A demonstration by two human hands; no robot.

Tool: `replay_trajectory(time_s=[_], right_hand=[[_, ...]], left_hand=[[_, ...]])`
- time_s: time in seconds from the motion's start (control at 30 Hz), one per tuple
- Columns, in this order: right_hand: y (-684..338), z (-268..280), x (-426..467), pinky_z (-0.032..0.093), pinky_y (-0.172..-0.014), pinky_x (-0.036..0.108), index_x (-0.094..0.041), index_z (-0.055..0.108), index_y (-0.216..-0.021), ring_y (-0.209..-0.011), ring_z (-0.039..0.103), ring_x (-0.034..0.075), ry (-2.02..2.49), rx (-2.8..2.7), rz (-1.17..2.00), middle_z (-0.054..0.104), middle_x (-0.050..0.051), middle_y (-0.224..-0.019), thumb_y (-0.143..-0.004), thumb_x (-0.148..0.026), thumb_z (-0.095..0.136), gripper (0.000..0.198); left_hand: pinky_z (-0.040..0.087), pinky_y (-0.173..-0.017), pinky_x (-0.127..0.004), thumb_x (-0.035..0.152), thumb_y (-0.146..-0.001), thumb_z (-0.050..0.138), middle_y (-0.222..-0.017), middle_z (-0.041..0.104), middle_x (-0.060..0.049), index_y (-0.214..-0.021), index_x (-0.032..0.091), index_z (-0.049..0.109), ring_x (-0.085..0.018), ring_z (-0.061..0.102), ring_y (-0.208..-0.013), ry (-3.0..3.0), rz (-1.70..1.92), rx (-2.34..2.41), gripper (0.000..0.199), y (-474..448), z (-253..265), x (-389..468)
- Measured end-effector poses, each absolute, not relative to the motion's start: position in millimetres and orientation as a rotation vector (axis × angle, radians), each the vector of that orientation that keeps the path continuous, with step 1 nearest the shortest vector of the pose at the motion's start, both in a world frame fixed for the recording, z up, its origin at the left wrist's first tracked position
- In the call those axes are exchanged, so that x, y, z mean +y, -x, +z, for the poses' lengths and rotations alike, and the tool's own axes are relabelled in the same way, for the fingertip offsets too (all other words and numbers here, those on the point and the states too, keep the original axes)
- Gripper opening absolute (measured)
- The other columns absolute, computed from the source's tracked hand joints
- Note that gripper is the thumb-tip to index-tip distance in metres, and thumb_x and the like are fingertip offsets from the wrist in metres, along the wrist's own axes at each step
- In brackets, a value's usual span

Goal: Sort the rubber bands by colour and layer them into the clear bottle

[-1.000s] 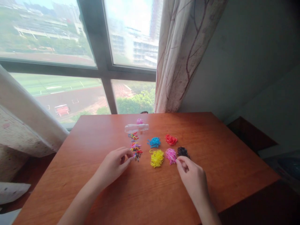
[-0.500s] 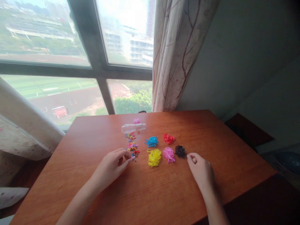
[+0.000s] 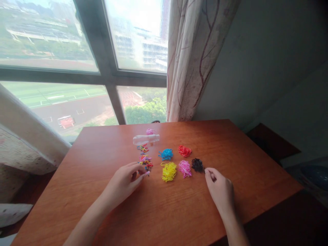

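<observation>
My left hand [image 3: 129,177] is closed in a pinch at the near end of the mixed-colour rubber bands [image 3: 145,159]. A small pink rubber band [image 3: 147,173] shows at its fingertips. My right hand [image 3: 219,184] is also pinched, its fingertips at the right edge of the black rubber band pile [image 3: 197,165]; whatever sits between them is too small to make out. Between the hands lie a yellow pile [image 3: 168,172] and a pink pile [image 3: 185,169], with a blue pile [image 3: 166,154] and a red pile [image 3: 184,150] behind them.
A clear plastic container [image 3: 146,139] lies on its side beyond the mixed bands, with a pink object [image 3: 150,131] behind it. The wooden table [image 3: 159,218] ends at a window [image 3: 143,102] and a curtain [image 3: 181,68].
The left fingertips have shifted slightly right, with the pink rubber band at them. My right hand stays almost where it was, beside the black pile.
</observation>
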State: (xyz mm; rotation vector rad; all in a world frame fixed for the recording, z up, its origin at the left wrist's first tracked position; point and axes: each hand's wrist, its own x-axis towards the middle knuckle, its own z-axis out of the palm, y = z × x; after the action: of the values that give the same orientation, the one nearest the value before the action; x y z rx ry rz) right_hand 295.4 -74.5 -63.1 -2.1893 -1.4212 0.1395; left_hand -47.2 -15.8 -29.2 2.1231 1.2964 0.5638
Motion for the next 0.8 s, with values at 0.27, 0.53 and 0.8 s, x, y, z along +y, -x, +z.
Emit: replay_trajectory(time_s=[0.27,0.53,0.8], right_hand=[[-242.1,-65.6,-94.7,0.039,-0.056,0.023,-0.02,0.069,-0.084,-0.055,0.061,0.015,1.822,-1.633,0.208,0.067,0.003,-0.065,-0.097,-0.039,0.043,0.035],[-217.3,-73.5,-108.2,0.043,-0.058,0.022,-0.02,0.067,-0.086,-0.06,0.065,0.015,1.685,-1.756,0.291,0.07,0.004,-0.072,-0.1,-0.031,0.041,0.032],[-217.1,-77.5,-111.8,0.048,-0.068,0.024,-0.019,0.07,-0.089,-0.069,0.069,0.017,1.654,-1.793,0.254,0.073,0.005,-0.079,-0.098,-0.023,0.044,0.028]], left_hand=[[0.039,-0.059,-0.021,0.026,-0.09,0.051,-0.074,0.062,0.0,-0.08,0.02,0.063,-0.012,0.052,-0.064,-2.195,0.546,1.252,0.018,19.5,-19.1,-17.3],[0.044,-0.064,-0.023,0.018,-0.086,0.055,-0.092,0.068,-0.002,-0.087,0.022,0.065,-0.016,0.064,-0.078,-2.512,0.3,1.201,0.011,-38.0,0.2,-5.4],[0.05,-0.069,-0.027,0.019,-0.09,0.051,-0.094,0.068,-0.008,-0.09,0.019,0.066,-0.02,0.067,-0.084,-2.702,0.168,1.094,0.015,-93.5,1.2,14.1]])
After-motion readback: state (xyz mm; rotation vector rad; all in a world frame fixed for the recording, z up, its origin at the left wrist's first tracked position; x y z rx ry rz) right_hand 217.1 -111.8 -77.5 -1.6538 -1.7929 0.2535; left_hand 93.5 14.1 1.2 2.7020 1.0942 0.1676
